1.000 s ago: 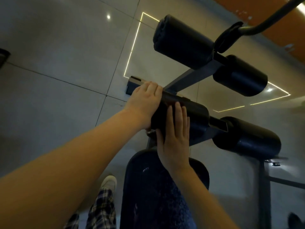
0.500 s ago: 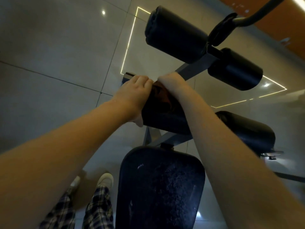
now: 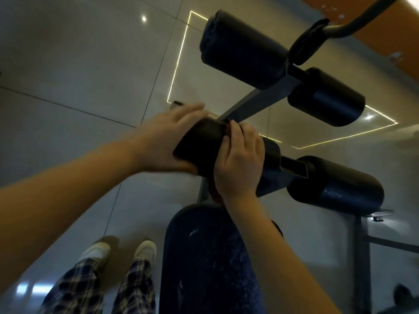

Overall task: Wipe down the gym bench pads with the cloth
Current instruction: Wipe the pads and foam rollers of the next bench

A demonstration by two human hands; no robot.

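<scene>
My left hand (image 3: 163, 141) lies against the left end of the near black roller pad (image 3: 204, 141), fingers stretched out past its far side, thumb underneath; it is blurred. My right hand (image 3: 238, 164) is curled over the top of the same roller and grips a reddish-brown cloth (image 3: 227, 128) against it. Only slivers of the cloth show, at my fingertips and below my wrist. The dark blue seat pad (image 3: 204, 257) sits just below, under my right forearm.
Another roller pad (image 3: 335, 184) sits to the right on the same axle, and two more (image 3: 240, 48) (image 3: 326, 96) stand farther out on the grey frame arm (image 3: 254, 103). A curved bar with a grip (image 3: 340, 30) crosses the top right. My feet (image 3: 145, 248) stand on glossy tiles, left of the seat.
My right hand has drawn back from the far side of the roller to its top. The fingers of my left hand have straightened at the roller's end.
</scene>
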